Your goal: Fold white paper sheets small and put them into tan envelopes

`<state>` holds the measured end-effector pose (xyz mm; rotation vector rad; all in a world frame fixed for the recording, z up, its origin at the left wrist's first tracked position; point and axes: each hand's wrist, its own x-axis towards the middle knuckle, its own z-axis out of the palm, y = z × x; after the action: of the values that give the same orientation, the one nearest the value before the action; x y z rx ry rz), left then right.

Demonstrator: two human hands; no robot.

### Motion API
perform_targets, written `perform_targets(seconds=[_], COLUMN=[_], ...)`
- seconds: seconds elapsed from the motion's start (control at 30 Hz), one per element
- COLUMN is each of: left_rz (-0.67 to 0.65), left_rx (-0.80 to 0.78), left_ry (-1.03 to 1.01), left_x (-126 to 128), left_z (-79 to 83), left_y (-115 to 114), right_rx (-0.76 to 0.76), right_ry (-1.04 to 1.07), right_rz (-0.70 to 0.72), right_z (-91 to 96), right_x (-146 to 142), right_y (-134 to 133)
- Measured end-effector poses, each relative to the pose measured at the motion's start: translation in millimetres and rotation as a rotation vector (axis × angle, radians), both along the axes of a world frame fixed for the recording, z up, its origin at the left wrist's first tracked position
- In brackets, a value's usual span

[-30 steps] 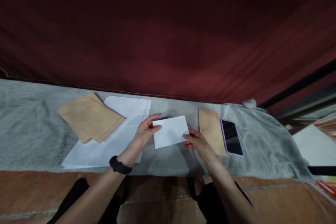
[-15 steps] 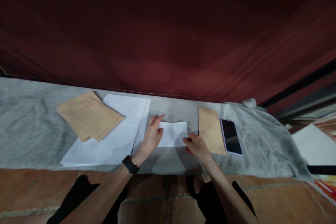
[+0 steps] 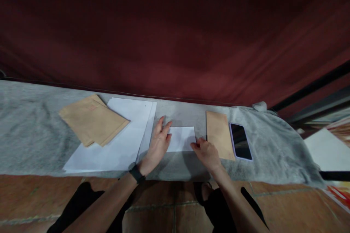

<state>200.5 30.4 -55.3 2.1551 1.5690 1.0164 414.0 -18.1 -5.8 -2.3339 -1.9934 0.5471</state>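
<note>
A small folded sheet of white paper [image 3: 181, 139] lies on the grey cloth between my hands. My left hand [image 3: 159, 141] rests at its left end, fingers spread, covering that edge. At the lower right corner, my right hand [image 3: 205, 151] has thumb and curled fingers closed on the paper's edge. Beyond the right hand is a brown paper envelope [image 3: 218, 131], lying flat. Left of my left hand, a stack of larger white sheets [image 3: 120, 156] is spread, partly under several brown envelopes [image 3: 93, 120].
A phone in a pale purple case [image 3: 241, 142] lies right of the single envelope. The grey cloth [image 3: 276, 149] covers a narrow bench with a dark red fabric wall [image 3: 175, 58] along its far side. Tiled floor [image 3: 153, 211] shows below; papers lie at far right.
My left hand's fingers have spread wider and reach a little farther forward. The right hand stays at the paper's corner with its fingers curled in a bit more.
</note>
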Motion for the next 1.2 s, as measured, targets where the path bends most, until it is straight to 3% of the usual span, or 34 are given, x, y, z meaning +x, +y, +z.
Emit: perform_targets(seconds=[0.2, 0.33, 0.47, 0.63, 0.93, 1.2], left_rz=[-0.139, -0.273, -0.323, -0.280, -0.135, -0.069], left_rx=[0.033, 0.074, 0.135, 0.189, 0.087, 0.053], left_ry=[0.245, 0.343, 0.409, 0.456, 0.428, 0.462], left_x=[18.2, 29.2, 28.2, 23.2, 7.5, -11.6], left_z=[0.7, -1.7, -15.5, -27.5, -15.3, -17.7], left_y=[-36.3, -66.0, -79.2, -79.4, -71.6, -55.5], right_rx=[0.162, 0.398, 0.400, 0.370, 0.493, 0.522], right_ry=[0.094, 0.367, 0.393, 0.248, 0.050, 0.018], right_rz=[-0.049, 0.170, 0.365, 0.395, 0.337, 0.256], right_z=[-0.4, -14.4, -35.7, -50.2, -62.5, -65.2], right_x=[-4.9, -22.0, -40.3, -43.7, -33.4, -29.0], right_y=[-8.3, -14.6, -22.2, -26.4, -25.2, -25.0])
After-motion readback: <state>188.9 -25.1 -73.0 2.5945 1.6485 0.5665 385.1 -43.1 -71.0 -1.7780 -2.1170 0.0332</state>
